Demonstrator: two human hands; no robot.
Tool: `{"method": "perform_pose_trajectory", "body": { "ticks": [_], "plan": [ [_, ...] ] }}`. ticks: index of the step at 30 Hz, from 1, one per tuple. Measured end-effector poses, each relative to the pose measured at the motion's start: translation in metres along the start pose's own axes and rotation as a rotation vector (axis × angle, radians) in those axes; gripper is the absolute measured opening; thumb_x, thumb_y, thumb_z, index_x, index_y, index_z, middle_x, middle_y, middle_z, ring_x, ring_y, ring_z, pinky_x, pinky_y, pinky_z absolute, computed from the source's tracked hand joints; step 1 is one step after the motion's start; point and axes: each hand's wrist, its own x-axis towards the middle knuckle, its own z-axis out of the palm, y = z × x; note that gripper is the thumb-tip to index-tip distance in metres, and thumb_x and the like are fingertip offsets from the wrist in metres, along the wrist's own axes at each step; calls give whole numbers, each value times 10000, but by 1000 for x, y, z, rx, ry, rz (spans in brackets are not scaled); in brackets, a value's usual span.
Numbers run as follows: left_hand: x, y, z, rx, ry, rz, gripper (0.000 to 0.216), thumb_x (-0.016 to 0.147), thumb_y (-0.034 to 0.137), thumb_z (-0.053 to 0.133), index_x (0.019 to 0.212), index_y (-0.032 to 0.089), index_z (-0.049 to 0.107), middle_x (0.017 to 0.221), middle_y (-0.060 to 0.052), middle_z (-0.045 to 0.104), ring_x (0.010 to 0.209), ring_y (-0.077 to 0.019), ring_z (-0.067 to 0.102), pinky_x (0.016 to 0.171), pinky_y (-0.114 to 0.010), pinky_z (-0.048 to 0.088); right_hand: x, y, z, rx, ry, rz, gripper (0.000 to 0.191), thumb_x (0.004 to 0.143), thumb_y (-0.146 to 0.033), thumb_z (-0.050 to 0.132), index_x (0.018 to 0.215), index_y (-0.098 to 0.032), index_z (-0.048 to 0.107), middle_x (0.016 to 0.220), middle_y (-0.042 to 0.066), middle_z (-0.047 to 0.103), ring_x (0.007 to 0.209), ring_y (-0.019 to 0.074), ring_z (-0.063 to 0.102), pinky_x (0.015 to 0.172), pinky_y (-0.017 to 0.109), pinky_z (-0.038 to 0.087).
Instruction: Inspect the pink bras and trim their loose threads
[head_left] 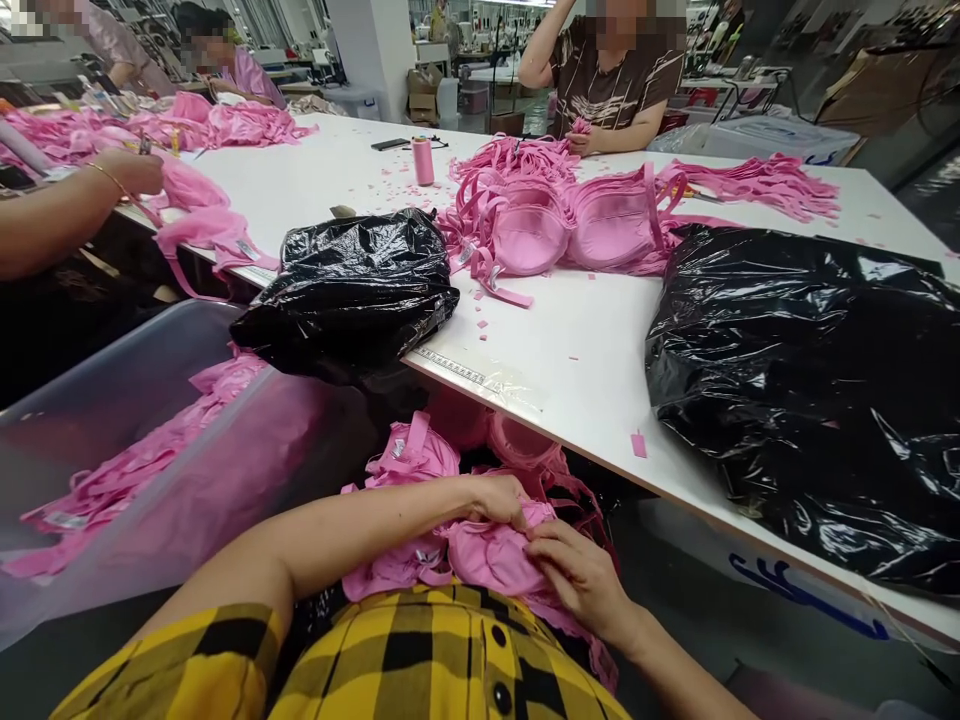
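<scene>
A pink bra (491,555) lies across my lap, below the table's front edge. My left hand (499,498) is closed on its upper edge, with the fingertips pinching the fabric. Close beside it, my right hand (577,575) pinches the same bra from the right. The two hands almost meet, so the exact spot between the fingertips is hidden. More pink bras (416,450) are heaped against my lap, some with small bows and white labels.
The white table (570,370) carries two black plastic bags (352,290), stacked pink bras (532,235), pink straps (772,185) and a thread cone (423,162). A plastic bin (187,480) with pink garments stands at left. Co-workers sit across and at left, one hand (135,172) near pink fabric.
</scene>
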Motion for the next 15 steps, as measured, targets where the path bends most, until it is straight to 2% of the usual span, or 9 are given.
{"method": "perform_pose_trajectory", "body": {
  "ticks": [5,11,15],
  "plan": [
    [2,-5,3,-9,105,-9,220,565,260,714,506,157,529,478,58,446,480,-89,401,471,-210,305,-6,3,-2,-123,19,94,215,876,-206,527,1077,-215,602,960,82,643,888,170,640,760,251,545],
    [1,1,17,-2,226,-11,221,529,179,697,476,151,484,484,64,396,483,-76,355,450,-207,259,-4,-6,3,-197,0,-79,228,891,-125,435,995,-201,623,883,83,667,806,163,653,689,244,559],
    [2,1,16,0,297,-34,234,576,248,684,494,151,488,488,59,376,492,-86,355,462,-217,268,-1,-3,5,-189,27,51,185,879,-161,480,977,-199,632,890,79,655,820,159,645,718,248,552]
  ]
}}
